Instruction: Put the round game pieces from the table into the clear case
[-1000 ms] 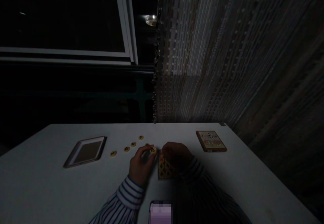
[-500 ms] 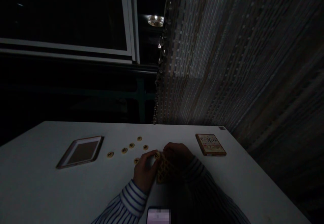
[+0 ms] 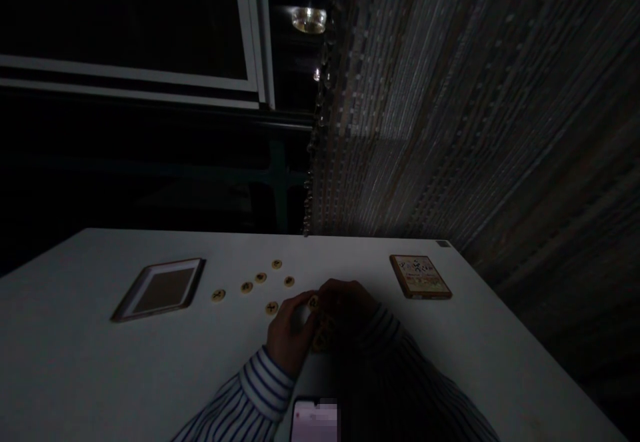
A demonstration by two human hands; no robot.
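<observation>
My left hand (image 3: 289, 335) pinches a round xiangqi piece (image 3: 313, 302) between thumb and fingers, over the middle of the white table (image 3: 165, 369). Right beside it, my right hand (image 3: 350, 305) is curled, its fingertips close to that piece; what they grip is hidden in shadow. Beneath both hands lies a cluster of round pieces (image 3: 323, 342), partly covered and dim. To the left of my left hand one loose piece (image 3: 271, 307) rests flat, and several others, among them a piece (image 3: 219, 295), are scattered further off.
An open shallow box part (image 3: 123, 309) lies at the left. The box lid with printed characters (image 3: 421, 277) lies at the right. A phone (image 3: 314, 422) is at the near edge. Behind the table hang a bead curtain (image 3: 400, 109) and a white window frame (image 3: 253, 35).
My right hand has shifted slightly left, covering more of the cluster and drawing nearer the piece in my left hand. The view has tilted a little downward. The loose pieces have stayed put.
</observation>
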